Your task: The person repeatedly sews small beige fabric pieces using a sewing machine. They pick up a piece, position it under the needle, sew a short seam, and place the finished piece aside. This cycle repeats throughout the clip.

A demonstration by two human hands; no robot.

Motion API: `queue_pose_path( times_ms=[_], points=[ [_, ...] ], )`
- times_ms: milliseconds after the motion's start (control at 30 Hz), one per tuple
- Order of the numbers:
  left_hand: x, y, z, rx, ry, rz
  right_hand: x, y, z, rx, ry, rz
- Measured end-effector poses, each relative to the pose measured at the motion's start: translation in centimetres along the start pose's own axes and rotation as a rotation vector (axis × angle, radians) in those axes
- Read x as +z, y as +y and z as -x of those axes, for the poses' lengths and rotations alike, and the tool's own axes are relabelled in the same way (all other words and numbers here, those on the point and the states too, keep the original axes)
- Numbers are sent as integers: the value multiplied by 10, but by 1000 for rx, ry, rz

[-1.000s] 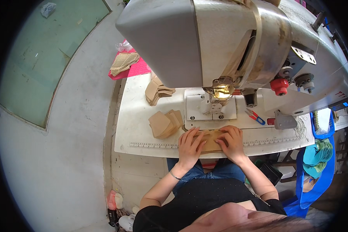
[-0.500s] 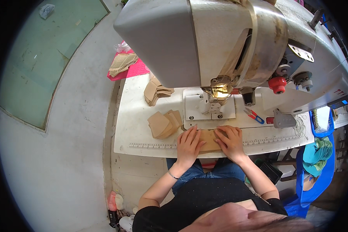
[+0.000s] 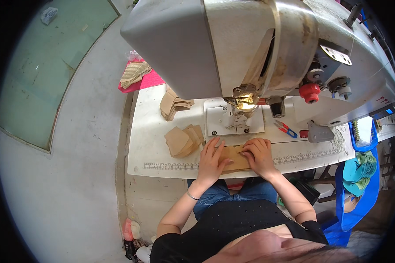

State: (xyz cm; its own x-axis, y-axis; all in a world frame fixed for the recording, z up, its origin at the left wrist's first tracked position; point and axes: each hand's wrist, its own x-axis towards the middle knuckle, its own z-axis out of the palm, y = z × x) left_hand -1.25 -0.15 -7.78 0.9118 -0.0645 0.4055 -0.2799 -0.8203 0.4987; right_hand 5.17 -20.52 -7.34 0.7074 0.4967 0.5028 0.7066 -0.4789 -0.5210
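A flat tan piece, leather or fabric point(image 3: 235, 163), lies on the white machine table point(image 3: 151, 144) near its front edge, between my hands. My left hand point(image 3: 210, 163) rests on its left end, fingers stretched out and apart. At the other end, my right hand point(image 3: 260, 158) bends its fingers in, with thumb and fingertips pinched at the piece's upper edge. Just beyond is the sewing machine's lit needle and presser foot area point(image 3: 241, 117). Left of my left hand lies a fanned pile of tan cut pieces point(image 3: 182, 142), with a second pile point(image 3: 173, 105) farther back.
Red-and-blue thread snips point(image 3: 286, 130) lie right of the needle plate, with loose thread point(image 3: 339, 141) farther right. A printed ruler scale point(image 3: 171, 166) runs along the front edge. Blue bins point(image 3: 371, 193) hold teal pieces at right. Striped pieces point(image 3: 135, 73) sit on a pink surface.
My right hand's fingers have curled in to pinch the tan piece's upper edge. My left fingers are spread a little more. The whole view has shifted slightly.
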Motion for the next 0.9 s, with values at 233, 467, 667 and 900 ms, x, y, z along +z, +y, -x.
queue_pose_path(
  times_ms=[233, 467, 667, 900],
  points=[
    [-24, 9, -17, -231, -75, 595, -21, -2, -20, -117, 172, -19],
    [-40, 36, -32, -384, -137, 851, -45, -27, -23, 293, 22, -382],
    [-30, 42, -43, -302, -178, 881, -47, -21, -13, 609, -145, -748],
    [-1, 35, -45, -348, -175, 883, -58, -14, -1, 650, -56, -710]
  ],
)
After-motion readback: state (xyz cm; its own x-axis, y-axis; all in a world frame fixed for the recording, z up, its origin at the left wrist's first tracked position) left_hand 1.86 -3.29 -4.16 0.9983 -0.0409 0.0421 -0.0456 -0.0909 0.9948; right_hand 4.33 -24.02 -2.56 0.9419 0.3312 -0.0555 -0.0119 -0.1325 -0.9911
